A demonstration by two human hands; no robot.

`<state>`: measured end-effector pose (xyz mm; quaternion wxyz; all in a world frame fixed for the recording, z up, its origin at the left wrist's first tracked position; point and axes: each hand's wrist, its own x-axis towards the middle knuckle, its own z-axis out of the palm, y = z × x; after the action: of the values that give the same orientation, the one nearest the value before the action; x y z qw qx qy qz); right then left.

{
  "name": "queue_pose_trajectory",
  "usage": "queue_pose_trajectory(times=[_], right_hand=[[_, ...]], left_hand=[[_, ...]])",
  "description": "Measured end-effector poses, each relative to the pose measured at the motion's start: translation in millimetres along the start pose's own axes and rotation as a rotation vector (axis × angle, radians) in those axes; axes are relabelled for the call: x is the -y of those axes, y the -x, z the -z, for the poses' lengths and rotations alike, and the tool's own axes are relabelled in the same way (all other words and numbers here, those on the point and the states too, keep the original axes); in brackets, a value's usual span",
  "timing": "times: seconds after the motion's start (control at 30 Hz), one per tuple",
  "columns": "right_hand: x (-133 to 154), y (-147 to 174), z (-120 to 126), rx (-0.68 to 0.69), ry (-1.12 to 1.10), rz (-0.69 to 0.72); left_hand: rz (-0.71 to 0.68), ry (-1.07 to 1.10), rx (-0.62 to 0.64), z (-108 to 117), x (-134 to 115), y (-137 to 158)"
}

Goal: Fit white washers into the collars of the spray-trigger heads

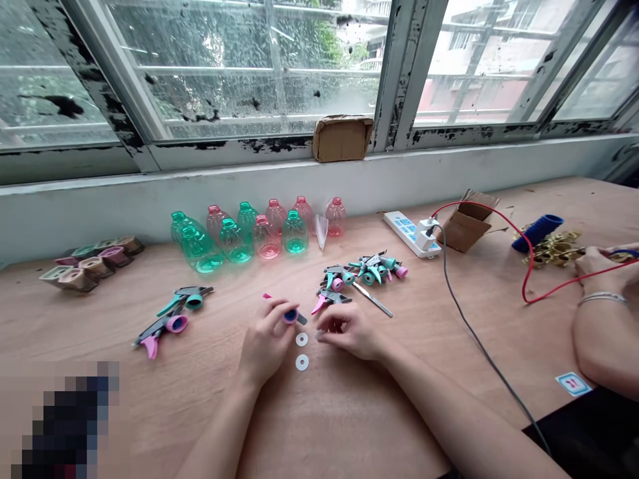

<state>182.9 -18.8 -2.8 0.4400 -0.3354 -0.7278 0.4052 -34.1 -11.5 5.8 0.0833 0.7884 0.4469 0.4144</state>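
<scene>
My left hand (268, 342) is closed around a spray trigger head (290, 315). Its pink collar, dark blue inside, faces me, and a pink tip sticks out behind the fingers. Just to the right, the fingers of my right hand (349, 330) pinch a small pale piece (320, 336), mostly hidden by the fingertips. On the table between my hands lie two flat white washers, an upper washer (301, 340) and a lower washer (302, 362). Beyond my right hand is a pile of pink and green trigger heads (378, 267), with metal tweezers (373, 299) beside it.
Green and pink bottles (238, 243) stand along the wall. Two trigger heads (167, 319) lie at left, near a group of small containers (92, 266). To the right are a power strip (407, 229), a grey cable (462, 311), a cardboard box (464, 226) and another person's arm (604, 326).
</scene>
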Motion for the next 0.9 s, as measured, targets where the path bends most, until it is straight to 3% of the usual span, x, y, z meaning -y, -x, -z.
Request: queue_pose_trajectory(times=[0.1,0.3,0.57,0.9], right_hand=[[1.2,-3.2,-4.2,-0.26,-0.206,-0.056],[-2.5,-4.0,-15.1,-0.232,-0.384,-0.126],[-8.4,-2.6,-19.0,-0.245,-0.099,-0.129],[-0.8,-1.3,-17.5,-0.265,0.199,0.007]], left_hand=[[-0.044,-0.001,0.128,-6.0,-4.3,4.5],[0.007,0.022,0.219,-11.9,-10.4,7.9],[0.082,0.049,0.296,-14.8,-16.7,6.5],[0.109,0.085,0.329,-16.3,-16.4,4.6]])
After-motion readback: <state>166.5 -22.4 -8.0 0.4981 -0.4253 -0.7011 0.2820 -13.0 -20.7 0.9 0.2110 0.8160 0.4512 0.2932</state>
